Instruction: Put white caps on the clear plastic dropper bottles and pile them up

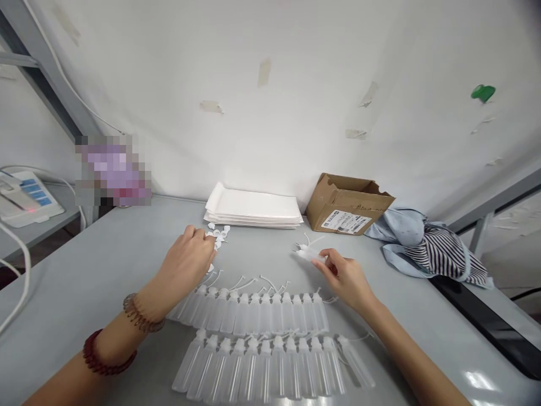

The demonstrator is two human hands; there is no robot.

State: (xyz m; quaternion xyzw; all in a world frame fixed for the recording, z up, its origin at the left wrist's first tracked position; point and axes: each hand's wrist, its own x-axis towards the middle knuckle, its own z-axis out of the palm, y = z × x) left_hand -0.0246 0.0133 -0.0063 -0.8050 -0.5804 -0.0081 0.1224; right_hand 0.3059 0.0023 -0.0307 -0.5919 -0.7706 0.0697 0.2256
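My right hand (344, 276) pinches a translucent plastic squeeze bottle (311, 255) above the table, its top turned left. Thin metal tips and a white strap show at that end; whether a second bottle is there I cannot tell. My left hand (190, 254) is at a small pile of white caps (224, 231), its fingers curled and their tips partly hidden. Whether a cap is between them I cannot make out. In front lie two rows of similar translucent bottles, a far row (264, 313) and a near row (266, 369), with white tops and thin straps.
White padded envelopes (257, 206) are stacked against the wall. To their right stands an open cardboard box (349, 206), with striped and blue fabric (439, 251) beside it. A long black object (486, 321) lies at the right. A white device (29, 197) sits on another surface at left.
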